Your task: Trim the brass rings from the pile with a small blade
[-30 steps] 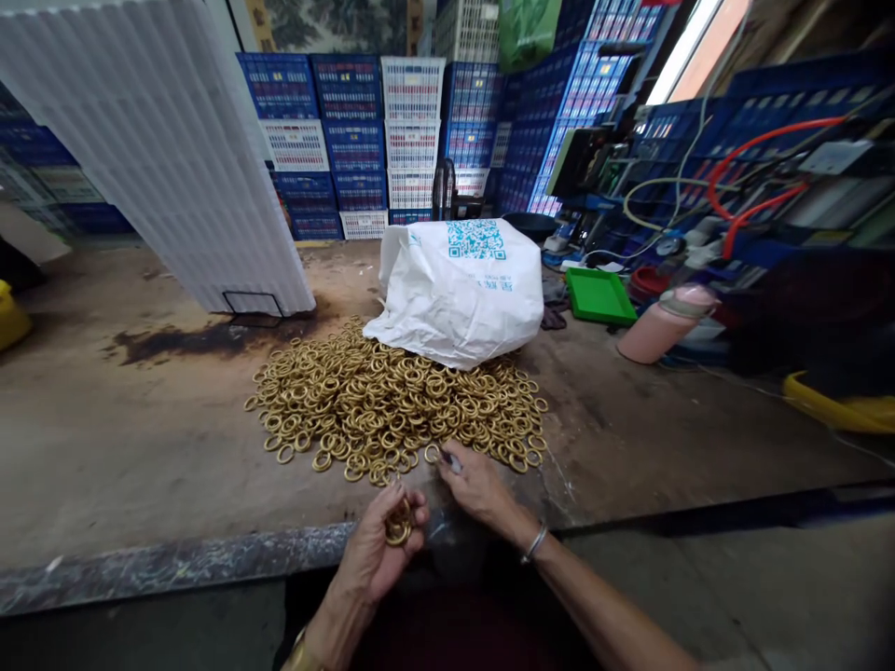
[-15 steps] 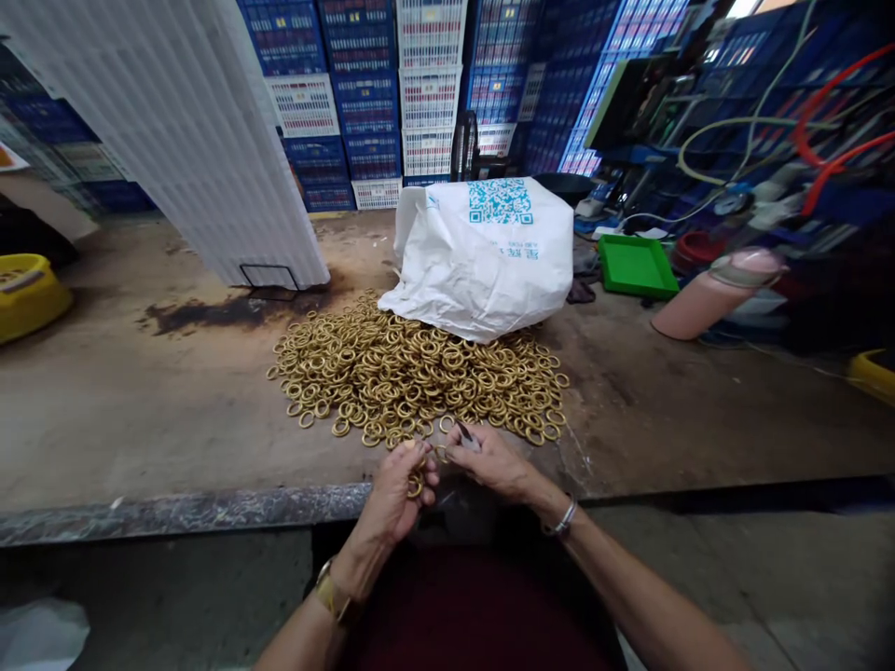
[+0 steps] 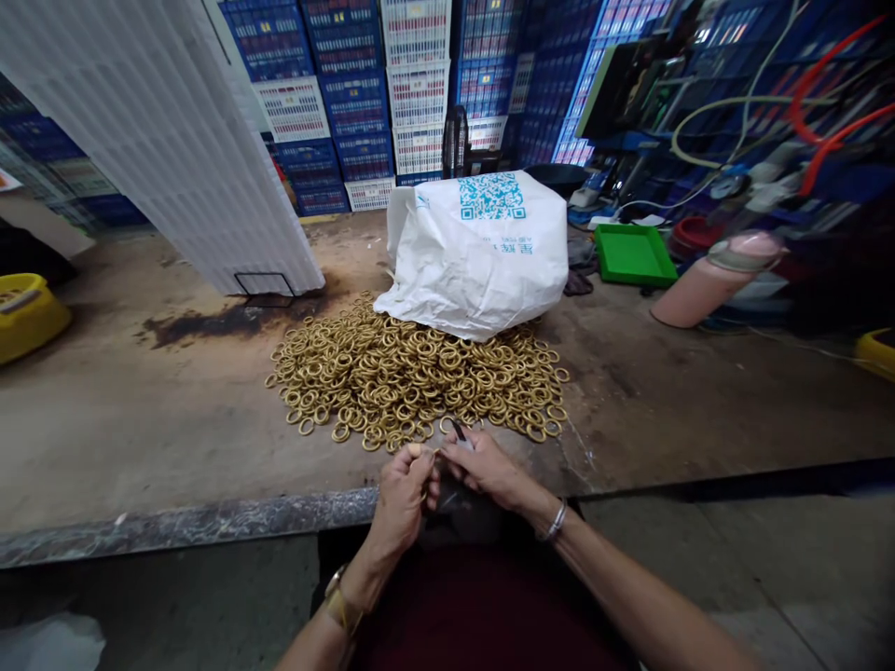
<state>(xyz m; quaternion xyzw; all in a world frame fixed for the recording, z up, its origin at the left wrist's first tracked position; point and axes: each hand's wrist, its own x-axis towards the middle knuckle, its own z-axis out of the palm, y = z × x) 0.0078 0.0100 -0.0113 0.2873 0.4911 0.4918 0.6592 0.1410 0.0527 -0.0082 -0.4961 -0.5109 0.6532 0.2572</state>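
My left hand (image 3: 404, 492) is closed around brass-coloured rings, mostly hidden by its fingers. One ring (image 3: 436, 453) shows at its fingertips, right where the two hands meet. My right hand (image 3: 493, 471) grips a small knife-like tool (image 3: 460, 432) with a dark, narrow tip and a greyish body; its exact kind is hard to make out. The right fingertips are close to the ring, and whether they touch it is unclear. Just beyond both hands spreads a large pile of similar rings (image 3: 412, 377) on the worktable (image 3: 182, 429).
A white sack (image 3: 482, 270) with blue print lies on the pile's back. White ribbed panels (image 3: 188, 158) lean at the left by a black wire stand (image 3: 264, 289). At the right are a green tray (image 3: 635, 254) and a pink bottle (image 3: 717, 280). Stacked crates (image 3: 353, 93) stand behind.
My left hand has turned inward, covering the rings that showed in its palm. Both hands have come closer together, and the right hand's tool stands a little more upright. The view has shifted slightly.
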